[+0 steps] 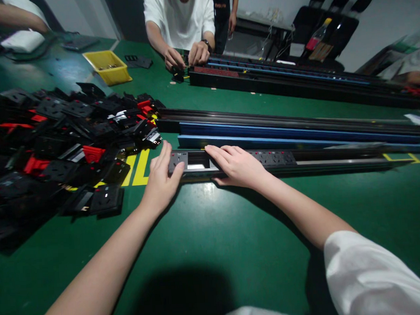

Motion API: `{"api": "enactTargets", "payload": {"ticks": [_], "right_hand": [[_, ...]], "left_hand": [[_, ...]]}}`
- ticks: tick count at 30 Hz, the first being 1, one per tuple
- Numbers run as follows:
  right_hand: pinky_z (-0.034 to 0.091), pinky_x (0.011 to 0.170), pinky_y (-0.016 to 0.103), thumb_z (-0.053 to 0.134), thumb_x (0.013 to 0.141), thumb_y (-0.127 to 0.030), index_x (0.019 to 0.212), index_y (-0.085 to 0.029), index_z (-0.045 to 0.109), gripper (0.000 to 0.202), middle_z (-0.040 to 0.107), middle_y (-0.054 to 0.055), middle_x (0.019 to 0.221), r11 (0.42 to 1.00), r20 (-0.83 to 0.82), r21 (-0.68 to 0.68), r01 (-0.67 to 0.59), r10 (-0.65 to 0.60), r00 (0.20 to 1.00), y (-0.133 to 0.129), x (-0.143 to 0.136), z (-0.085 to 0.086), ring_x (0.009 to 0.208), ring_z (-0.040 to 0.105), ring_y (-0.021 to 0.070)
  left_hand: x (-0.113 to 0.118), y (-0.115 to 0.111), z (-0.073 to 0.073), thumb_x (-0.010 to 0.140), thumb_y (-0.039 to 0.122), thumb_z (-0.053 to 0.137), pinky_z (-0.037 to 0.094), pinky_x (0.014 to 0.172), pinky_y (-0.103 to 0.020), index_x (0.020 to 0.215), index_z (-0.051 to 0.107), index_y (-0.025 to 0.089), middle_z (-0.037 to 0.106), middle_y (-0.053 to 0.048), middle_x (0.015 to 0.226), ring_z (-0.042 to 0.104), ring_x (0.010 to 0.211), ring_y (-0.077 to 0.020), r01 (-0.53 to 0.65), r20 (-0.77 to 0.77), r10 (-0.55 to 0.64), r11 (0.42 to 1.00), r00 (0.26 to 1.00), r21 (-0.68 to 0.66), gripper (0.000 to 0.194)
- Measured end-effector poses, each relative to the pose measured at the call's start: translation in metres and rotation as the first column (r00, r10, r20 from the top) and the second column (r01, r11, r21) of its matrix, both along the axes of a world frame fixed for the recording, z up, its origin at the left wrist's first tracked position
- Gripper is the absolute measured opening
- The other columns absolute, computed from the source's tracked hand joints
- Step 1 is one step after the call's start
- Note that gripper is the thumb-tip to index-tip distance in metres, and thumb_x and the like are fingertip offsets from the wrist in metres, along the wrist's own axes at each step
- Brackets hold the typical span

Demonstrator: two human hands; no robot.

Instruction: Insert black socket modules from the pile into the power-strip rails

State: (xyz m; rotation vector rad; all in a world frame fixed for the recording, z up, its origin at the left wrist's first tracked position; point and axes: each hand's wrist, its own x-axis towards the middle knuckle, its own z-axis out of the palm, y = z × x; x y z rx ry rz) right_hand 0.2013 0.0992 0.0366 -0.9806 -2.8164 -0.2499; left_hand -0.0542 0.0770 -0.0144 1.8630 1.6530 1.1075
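A long black channel [322, 168] lies across the table before me, with socket modules [274, 158] seated in a row inside it. At its left end, a single socket module [178, 161] sits between the thumb and fingers of my left hand [161, 178]. Across a gap, my right hand [236, 164] is laid over the channel, fingers on the far side and thumb at the near wall. It partly covers another module [212, 164]. To the left is a heap of loose black socket modules [62, 171], some with red parts.
Blue rails [264, 133] and a black rail [243, 115] lie just beyond the channel. A yellow bin [110, 69] stands farther back. Across the table, a co-worker's hands [188, 56] work beside another long assembly [262, 84]. Yellow tape [137, 167] marks the green table.
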Motion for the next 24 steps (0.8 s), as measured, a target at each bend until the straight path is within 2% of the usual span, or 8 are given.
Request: {"api": "enactTargets", "payload": {"ticks": [2,5,7,9,11,14,17,24], "right_hand": [[0.049,0.096,0.048,0.059,0.088,-0.038,0.152,-0.002,0.03,0.079,0.045,0.019,0.154,1.0,0.005,0.002,0.0,0.0,1.0,-0.0003,0.0,0.0001,0.121,0.054,0.036],[0.048,0.097,0.049,0.059,0.088,-0.038,0.153,-0.003,0.03,0.079,0.044,0.019,0.155,1.0,0.0,-0.004,-0.001,0.001,1.0,-0.0002,-0.0001,-0.0004,0.121,0.054,0.0361],[0.048,0.097,0.049,0.059,0.088,-0.038,0.153,-0.004,0.029,0.079,0.044,0.019,0.155,1.0,-0.012,-0.017,-0.001,0.0,1.0,0.0002,0.0,-0.0005,0.122,0.053,0.036],[0.048,0.098,0.049,0.06,0.088,-0.037,0.153,-0.006,0.029,0.079,0.045,0.018,0.155,0.999,-0.025,-0.035,0.0,-0.001,1.0,0.0007,0.0003,0.0002,0.123,0.053,0.0356],[0.048,0.099,0.049,0.06,0.089,-0.038,0.153,-0.007,0.029,0.078,0.046,0.018,0.154,0.998,-0.036,-0.056,-0.002,0.0,0.999,0.0011,0.0006,0.0018,0.123,0.053,0.035],[0.047,0.1,0.048,0.061,0.089,-0.039,0.152,-0.007,0.031,0.077,0.047,0.017,0.153,0.996,-0.046,-0.087,-0.002,-0.002,0.999,0.001,0.001,0.005,0.123,0.054,0.0339],[0.047,0.101,0.047,0.061,0.09,-0.04,0.152,-0.006,0.032,0.077,0.047,0.016,0.153,0.995,-0.049,-0.102,0.005,-0.01,0.999,0.0006,0.0014,0.0074,0.123,0.054,0.0332],[0.047,0.101,0.048,0.063,0.089,-0.039,0.153,-0.008,0.03,0.078,0.048,0.017,0.152,0.994,-0.072,-0.112,0.002,-0.01,0.997,0.0012,0.0021,0.006,0.123,0.054,0.0335]], "left_hand": [[0.0028,-0.0011,-0.0005,0.095,0.054,0.045,0.028,0.122,-0.053,0.155,0.034,0.021,0.031,-0.014,0.164,0.034,0.149,-0.0324,0.046,-0.026,-0.046,0.999,0.999,0.015,0.07],[0.0063,-0.0032,-0.0024,0.095,0.051,0.045,0.03,0.12,-0.053,0.15,0.037,0.02,0.037,-0.017,0.159,0.036,0.147,-0.0317,0.028,-0.027,-0.026,0.998,0.999,0.05,0.063],[0.0077,-0.0046,-0.0038,0.092,0.049,0.051,0.042,0.11,-0.051,0.143,0.039,0.018,0.045,-0.018,0.146,0.048,0.135,-0.0302,-0.038,0.012,0.037,0.997,0.999,0.063,0.06],[0.0083,-0.0058,-0.0044,0.088,0.048,0.059,0.052,0.094,-0.045,0.13,0.042,0.017,0.052,-0.015,0.127,0.058,0.113,-0.0256,-0.107,0.079,0.103,0.993,0.992,0.047,0.055],[0.008,-0.0068,-0.0033,0.084,0.048,0.063,0.053,0.081,-0.038,0.115,0.044,0.019,0.053,-0.009,0.113,0.059,0.095,-0.0203,-0.127,0.132,0.124,0.992,0.983,0.015,0.047],[0.0067,-0.0079,0.0005,0.084,0.046,0.065,0.049,0.075,-0.034,0.103,0.044,0.021,0.051,-0.003,0.102,0.054,0.082,-0.0159,-0.101,0.162,0.102,0.995,0.981,-0.017,0.038],[0.0056,-0.0081,0.0036,0.085,0.043,0.064,0.048,0.074,-0.032,0.101,0.046,0.022,0.05,-0.003,0.1,0.054,0.086,-0.0169,-0.063,0.169,0.063,0.998,0.984,-0.008,0.032],[0.0049,-0.0088,0.0051,0.089,0.041,0.062,0.05,0.086,-0.034,0.106,0.052,0.021,0.051,-0.005,0.107,0.055,0.098,-0.0188,-0.005,0.095,-0.004,0.996,0.995,0.086,0.028]]}}
